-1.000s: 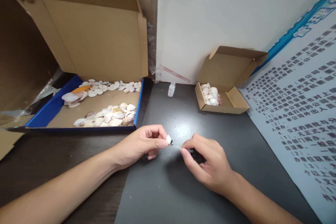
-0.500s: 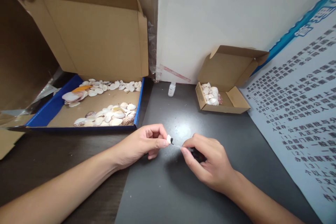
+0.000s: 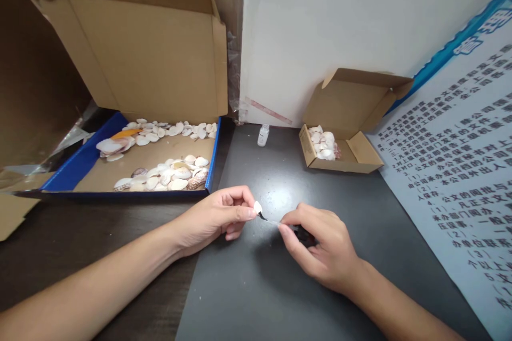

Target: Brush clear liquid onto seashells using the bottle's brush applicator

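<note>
Between the thumb and fingertips of my left hand (image 3: 226, 214) is a small white shell (image 3: 258, 206). My right hand (image 3: 320, 240) pinches the clear stem of a thin brush (image 3: 273, 221), whose black tip (image 3: 262, 216) is at the lower edge of the shell. Something dark, too hidden to name, shows under the curled fingers of my right hand. Both hands are above the dark grey mat (image 3: 240, 287).
At the left, a blue-edged box (image 3: 66, 176) holds many shells (image 3: 182, 173). A small white bottle (image 3: 263, 136) stands near the wall. Right of it, a small cardboard box (image 3: 366, 154) holds more shells (image 3: 325, 144). A printed sheet (image 3: 460, 170) lies at the right.
My right hand has shifted slightly right, and more of the brush's black tip shows below the shell. The whole view has moved a little.
</note>
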Tool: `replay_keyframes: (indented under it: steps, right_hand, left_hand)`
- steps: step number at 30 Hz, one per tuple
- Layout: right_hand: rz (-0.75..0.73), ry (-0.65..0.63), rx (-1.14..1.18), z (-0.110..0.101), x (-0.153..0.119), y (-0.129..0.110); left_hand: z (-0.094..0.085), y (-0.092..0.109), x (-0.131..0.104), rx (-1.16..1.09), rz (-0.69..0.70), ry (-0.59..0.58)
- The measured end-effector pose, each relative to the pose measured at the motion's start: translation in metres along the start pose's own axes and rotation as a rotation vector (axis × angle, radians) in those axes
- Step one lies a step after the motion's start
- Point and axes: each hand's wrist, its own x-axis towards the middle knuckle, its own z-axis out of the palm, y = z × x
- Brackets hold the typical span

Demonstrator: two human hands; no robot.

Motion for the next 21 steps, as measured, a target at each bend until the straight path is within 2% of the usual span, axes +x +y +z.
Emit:
replay_keyframes:
  steps: [5, 10, 17, 21]
  right_hand:
    - [0.063, -0.032, -0.011, 0.0017, -0.0002, 0.0038]
    - [0.018, -0.008, 0.010, 0.0018, -0.0004, 0.0018]
    - [0.086, -0.023, -0.028, 0.0023, -0.0003, 0.0034]
    - [0.066, -0.024, -0.015, 0.0018, 0.0001, 0.0023]
  left_hand:
    - [0.0000, -0.0005, -0.0006, 0.015, -0.008, 0.002]
    - [0.0001, -0.0012, 0.0000, 0.031, -0.004, -0.001]
    - [-0.0002, -0.0011, -0.0004, 0.039, -0.002, -0.006]
    - [-0.0004, -0.0011, -0.0002, 0.053, -0.002, -0.010]
